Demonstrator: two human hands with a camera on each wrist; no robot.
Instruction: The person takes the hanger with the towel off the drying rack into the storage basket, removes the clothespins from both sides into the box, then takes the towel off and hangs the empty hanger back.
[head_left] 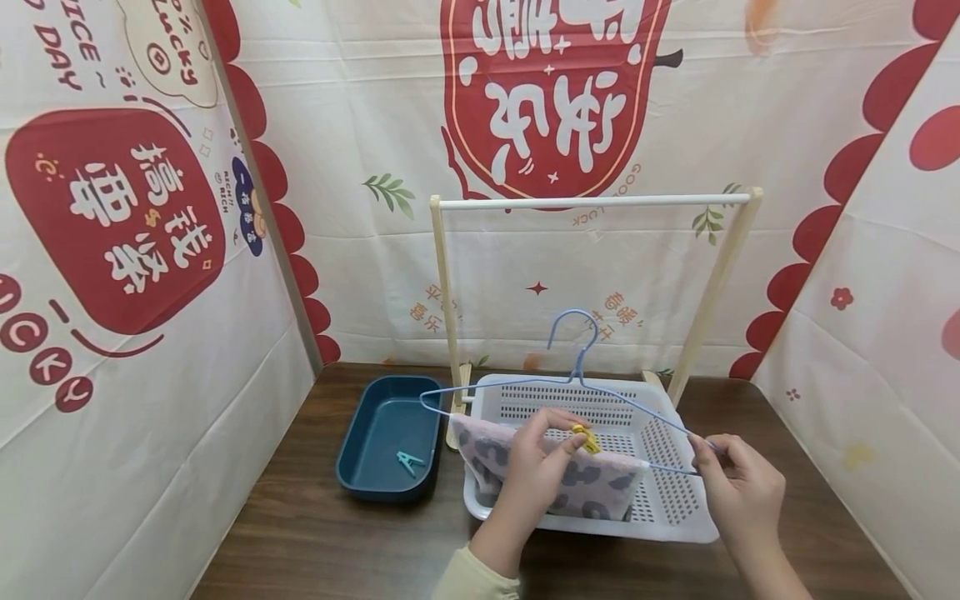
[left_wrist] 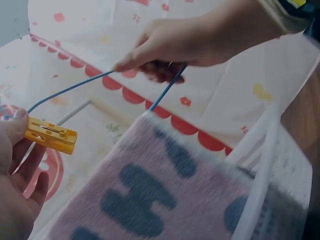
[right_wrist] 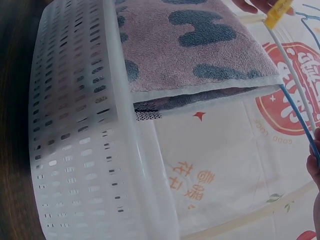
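Note:
A pink towel with grey patches hangs folded over the lower bar of a blue wire hanger. My left hand pinches a yellow clothespin between thumb and fingers, close over the towel's top edge. In the left wrist view the clothespin juts sideways from the fingertips. The hanger's right corner is gripped by my right hand, beyond the towel's end. From the right wrist view, the towel shows its two layers parted at the side edge. The hanger's hook points up.
Below the towel stands a white perforated basket. To its left, a dark blue tray holds a teal clothespin. Behind rises a wooden rack with a white crossbar. Printed cloth walls enclose the wooden table.

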